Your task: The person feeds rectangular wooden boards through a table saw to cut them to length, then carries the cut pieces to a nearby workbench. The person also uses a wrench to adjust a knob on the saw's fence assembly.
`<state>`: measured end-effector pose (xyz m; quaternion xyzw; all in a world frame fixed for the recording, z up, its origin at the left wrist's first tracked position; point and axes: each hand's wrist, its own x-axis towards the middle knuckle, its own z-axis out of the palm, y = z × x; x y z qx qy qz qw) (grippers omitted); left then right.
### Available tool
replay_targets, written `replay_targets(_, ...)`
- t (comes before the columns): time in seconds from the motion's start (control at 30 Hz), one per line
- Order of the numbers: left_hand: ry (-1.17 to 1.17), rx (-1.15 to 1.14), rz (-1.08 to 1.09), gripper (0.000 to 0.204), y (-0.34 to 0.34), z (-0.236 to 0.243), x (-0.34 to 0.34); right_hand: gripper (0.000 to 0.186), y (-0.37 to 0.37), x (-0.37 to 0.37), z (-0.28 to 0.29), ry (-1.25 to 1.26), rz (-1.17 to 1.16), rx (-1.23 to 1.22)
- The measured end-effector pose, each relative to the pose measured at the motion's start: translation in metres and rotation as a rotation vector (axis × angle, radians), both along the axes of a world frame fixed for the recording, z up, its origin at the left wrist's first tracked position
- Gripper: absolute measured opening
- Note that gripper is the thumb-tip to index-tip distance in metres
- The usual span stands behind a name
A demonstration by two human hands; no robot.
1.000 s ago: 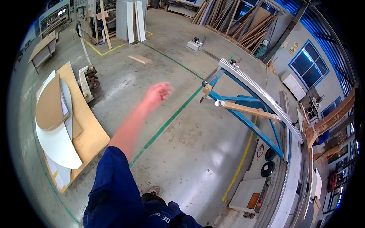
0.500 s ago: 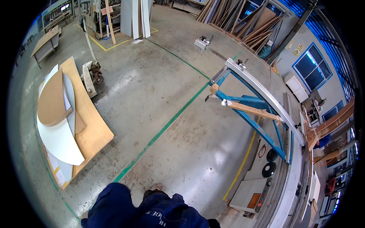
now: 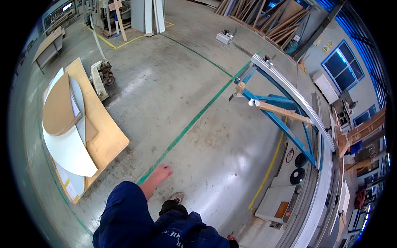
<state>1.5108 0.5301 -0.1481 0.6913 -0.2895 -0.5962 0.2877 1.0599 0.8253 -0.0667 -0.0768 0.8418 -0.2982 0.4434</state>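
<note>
My left hand is out in front of me above the floor and the green line, at the end of a dark blue sleeve. Its fingers look loosely curled, and nothing shows in them. Just a small part of my right hand appears at the bottom edge by my right side; its fingers cannot be made out. Neither hand touches any panel or machine. Left of my left hand lies a stack with a brown curved board over a white curved panel, on a large plywood sheet.
A pallet jack stands beyond the plywood. On the right is a saw-like machine with a blue frame, a silver rail and a pale control box. Timber pieces lean at the far wall. My shoe is on the floor.
My left hand has come into view, swinging forward from beside my body. A bit of my right hand now shows at the lower edge. The surroundings have shifted slightly to the right.
</note>
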Motion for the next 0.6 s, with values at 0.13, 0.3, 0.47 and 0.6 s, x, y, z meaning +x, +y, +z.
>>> replay_targets(0.13, 0.068, -0.098, -0.088, 0.025, -0.011, 0.024, -0.037, 0.028, 0.029, 0.01, -0.007, -0.013, -0.033, -0.007)
replay_targets(0.3, -0.047, -0.045, -0.4, 0.021, 0.06, -0.04, -0.053, 0.028, 0.068, 0.026, -0.012, -0.014, -0.106, -0.016)
replay_targets(0.47, -0.578, -0.373, -1.159, 0.016, 0.16, -0.155, 0.02, 0.028, 0.134, 0.062, -0.02, -0.049, -0.181, -0.061)
replay_targets(0.6, -0.755, -0.661, -1.299, 0.024, 0.185, -0.172, 0.047, 0.028, 0.259, 0.079, -0.033, -0.073, -0.409, -0.138)
